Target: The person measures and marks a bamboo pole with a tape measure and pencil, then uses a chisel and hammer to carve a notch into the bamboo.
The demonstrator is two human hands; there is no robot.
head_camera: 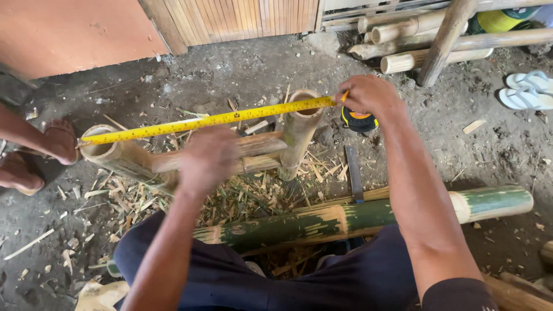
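The right hand pinches the yellow tape measure at the far bamboo post. The left hand (blurry, grip unclear) sits just under the tape, on the crossbars.

Dirt floor strewn with bamboo shavings, green bamboo pole lying below the fingers, dark blade flat between them, white sandals far right, stacked bamboo poles beyond.

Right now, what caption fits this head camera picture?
Right hand stretches a yellow tape measure across two bamboo posts; left hand hovers over the crosspiece.
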